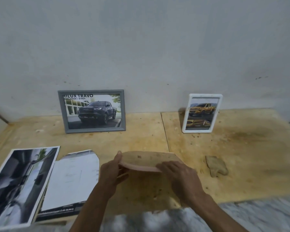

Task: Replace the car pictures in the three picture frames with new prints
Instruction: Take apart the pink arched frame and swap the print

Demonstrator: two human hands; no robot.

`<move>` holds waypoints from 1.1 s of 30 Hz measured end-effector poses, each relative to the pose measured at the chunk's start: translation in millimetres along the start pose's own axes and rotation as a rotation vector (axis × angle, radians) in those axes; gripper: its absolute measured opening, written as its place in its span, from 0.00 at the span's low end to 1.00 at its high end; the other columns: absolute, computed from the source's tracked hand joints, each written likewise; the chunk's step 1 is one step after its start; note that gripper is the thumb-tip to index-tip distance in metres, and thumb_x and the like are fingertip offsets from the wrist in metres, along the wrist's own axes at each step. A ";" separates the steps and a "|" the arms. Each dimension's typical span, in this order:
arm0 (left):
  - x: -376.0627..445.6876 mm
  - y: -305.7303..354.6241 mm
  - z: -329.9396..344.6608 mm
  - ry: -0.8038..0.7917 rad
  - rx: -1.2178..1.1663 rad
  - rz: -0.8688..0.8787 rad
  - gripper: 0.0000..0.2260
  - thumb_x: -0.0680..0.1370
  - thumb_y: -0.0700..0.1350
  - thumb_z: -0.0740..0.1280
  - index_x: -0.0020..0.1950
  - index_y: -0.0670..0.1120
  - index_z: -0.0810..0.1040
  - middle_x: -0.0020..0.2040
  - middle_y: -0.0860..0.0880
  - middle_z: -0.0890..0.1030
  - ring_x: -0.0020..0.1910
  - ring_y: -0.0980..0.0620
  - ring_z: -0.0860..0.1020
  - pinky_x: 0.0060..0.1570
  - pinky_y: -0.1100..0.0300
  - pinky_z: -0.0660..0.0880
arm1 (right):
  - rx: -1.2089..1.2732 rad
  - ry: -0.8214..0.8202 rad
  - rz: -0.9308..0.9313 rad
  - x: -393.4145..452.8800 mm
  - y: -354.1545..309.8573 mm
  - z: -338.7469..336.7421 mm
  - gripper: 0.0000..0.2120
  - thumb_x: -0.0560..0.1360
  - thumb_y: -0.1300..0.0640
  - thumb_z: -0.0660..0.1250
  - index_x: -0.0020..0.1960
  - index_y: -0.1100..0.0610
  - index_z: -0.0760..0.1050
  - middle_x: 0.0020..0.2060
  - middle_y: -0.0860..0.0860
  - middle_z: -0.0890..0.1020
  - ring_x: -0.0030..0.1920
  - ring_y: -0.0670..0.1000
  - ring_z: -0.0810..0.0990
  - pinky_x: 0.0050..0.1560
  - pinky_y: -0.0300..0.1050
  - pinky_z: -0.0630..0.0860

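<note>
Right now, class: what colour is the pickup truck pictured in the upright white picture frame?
Yellow-orange: the truck in the upright white picture frame, seen in the head view.
</note>
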State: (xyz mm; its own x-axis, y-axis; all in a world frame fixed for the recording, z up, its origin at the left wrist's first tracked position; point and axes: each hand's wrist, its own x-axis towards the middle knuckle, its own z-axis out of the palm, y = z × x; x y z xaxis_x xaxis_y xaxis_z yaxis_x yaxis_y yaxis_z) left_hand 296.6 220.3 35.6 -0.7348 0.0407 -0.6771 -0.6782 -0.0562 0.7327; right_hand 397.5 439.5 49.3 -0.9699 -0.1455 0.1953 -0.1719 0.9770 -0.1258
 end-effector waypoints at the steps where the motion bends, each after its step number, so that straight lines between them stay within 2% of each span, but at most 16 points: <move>1: 3.4 -5.6 -1.9 0.022 0.022 0.006 0.13 0.80 0.50 0.66 0.55 0.41 0.79 0.52 0.42 0.82 0.52 0.41 0.81 0.49 0.48 0.81 | -0.014 0.000 -0.016 -3.7 -1.6 7.5 0.29 0.57 0.59 0.83 0.56 0.47 0.80 0.49 0.47 0.85 0.45 0.50 0.84 0.31 0.45 0.82; 4: 16.3 -25.3 -8.2 0.108 0.110 -0.003 0.10 0.78 0.41 0.69 0.58 0.37 0.80 0.50 0.42 0.82 0.50 0.41 0.81 0.47 0.48 0.81 | 0.001 0.014 -0.028 -17.6 -5.1 28.2 0.24 0.56 0.61 0.81 0.50 0.49 0.82 0.47 0.47 0.84 0.47 0.50 0.83 0.29 0.45 0.80; 6: 24.6 -38.1 -11.1 0.135 0.197 -0.014 0.11 0.77 0.39 0.70 0.58 0.37 0.80 0.47 0.42 0.83 0.48 0.40 0.82 0.49 0.44 0.81 | 0.024 0.001 -0.028 -28.5 -5.1 42.9 0.21 0.56 0.59 0.82 0.48 0.49 0.82 0.47 0.46 0.85 0.49 0.49 0.83 0.30 0.45 0.81; 8: 30.4 -50.6 -11.3 0.158 0.327 0.007 0.11 0.75 0.41 0.72 0.56 0.39 0.82 0.45 0.44 0.83 0.46 0.41 0.82 0.49 0.43 0.81 | 0.029 -0.028 -0.025 -39.9 -2.5 58.7 0.20 0.57 0.57 0.82 0.47 0.49 0.82 0.48 0.45 0.85 0.51 0.49 0.82 0.32 0.44 0.81; 11: 33.1 -64.5 -8.7 0.210 0.573 0.088 0.14 0.73 0.50 0.73 0.54 0.42 0.83 0.44 0.48 0.82 0.47 0.44 0.80 0.49 0.50 0.78 | 0.049 -0.033 -0.006 -52.7 1.6 82.0 0.19 0.56 0.59 0.81 0.45 0.52 0.82 0.49 0.46 0.84 0.53 0.49 0.81 0.37 0.43 0.80; 15: 32.2 -72.3 0.1 0.295 0.715 0.143 0.16 0.76 0.53 0.70 0.57 0.43 0.79 0.52 0.43 0.82 0.48 0.43 0.77 0.47 0.52 0.73 | 0.054 0.000 0.004 -60.9 1.5 102.1 0.20 0.54 0.66 0.80 0.44 0.56 0.82 0.49 0.49 0.84 0.52 0.52 0.82 0.40 0.44 0.79; 19: 30.7 -71.8 8.8 0.349 0.734 0.140 0.16 0.79 0.51 0.65 0.57 0.39 0.78 0.47 0.44 0.80 0.45 0.44 0.76 0.45 0.53 0.72 | 0.019 -0.033 0.020 -61.5 -0.2 104.7 0.22 0.54 0.64 0.81 0.46 0.57 0.83 0.50 0.51 0.85 0.52 0.53 0.83 0.41 0.46 0.81; 21: 30.9 -73.0 9.3 0.364 0.771 0.149 0.16 0.78 0.51 0.68 0.55 0.39 0.80 0.48 0.42 0.82 0.44 0.44 0.77 0.46 0.52 0.74 | 0.010 -0.037 0.020 -62.4 1.7 106.7 0.21 0.54 0.64 0.82 0.46 0.56 0.83 0.50 0.51 0.84 0.51 0.53 0.83 0.41 0.46 0.81; 25: 31.2 -76.1 9.8 0.365 0.848 0.174 0.16 0.76 0.50 0.71 0.56 0.38 0.79 0.51 0.41 0.82 0.42 0.48 0.73 0.43 0.55 0.69 | 0.039 -0.063 0.020 -65.2 6.1 113.3 0.20 0.56 0.64 0.80 0.46 0.55 0.82 0.51 0.50 0.84 0.53 0.53 0.82 0.42 0.47 0.81; 27: 31.6 -77.7 11.2 0.370 0.849 0.182 0.16 0.76 0.49 0.70 0.57 0.39 0.77 0.52 0.41 0.81 0.43 0.48 0.73 0.45 0.53 0.72 | 0.067 -0.096 0.018 -65.1 6.7 111.8 0.19 0.57 0.63 0.79 0.46 0.54 0.81 0.52 0.49 0.83 0.53 0.52 0.81 0.43 0.47 0.80; 29: 30.6 -78.8 12.8 0.377 0.834 0.200 0.18 0.76 0.50 0.69 0.60 0.40 0.74 0.54 0.42 0.80 0.47 0.45 0.76 0.51 0.48 0.75 | 0.106 -0.105 0.002 -61.1 8.0 106.8 0.13 0.62 0.59 0.76 0.46 0.52 0.80 0.52 0.47 0.82 0.53 0.51 0.80 0.46 0.46 0.80; 31: 29.8 -81.1 14.9 0.389 0.817 0.239 0.21 0.76 0.50 0.69 0.64 0.42 0.70 0.57 0.42 0.77 0.54 0.41 0.76 0.52 0.46 0.75 | 0.196 -0.038 0.094 -54.5 14.5 105.5 0.10 0.71 0.52 0.71 0.51 0.52 0.79 0.54 0.47 0.80 0.53 0.51 0.78 0.47 0.47 0.79; 33: 28.3 -84.7 16.7 0.419 0.836 0.289 0.20 0.77 0.50 0.68 0.65 0.44 0.70 0.59 0.43 0.75 0.57 0.41 0.76 0.53 0.46 0.75 | 0.293 0.042 0.309 -47.1 24.5 107.6 0.20 0.72 0.48 0.70 0.62 0.53 0.76 0.61 0.50 0.77 0.56 0.52 0.77 0.50 0.47 0.79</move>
State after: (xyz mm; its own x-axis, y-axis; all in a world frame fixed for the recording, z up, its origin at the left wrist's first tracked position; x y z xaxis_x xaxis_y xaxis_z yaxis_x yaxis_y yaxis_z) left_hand 333.1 242.9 -44.5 -0.9209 -0.2302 -0.3145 -0.3781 0.7237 0.5773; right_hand 420.4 453.5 -67.6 -0.9766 0.1596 0.1439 0.0781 0.8875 -0.4541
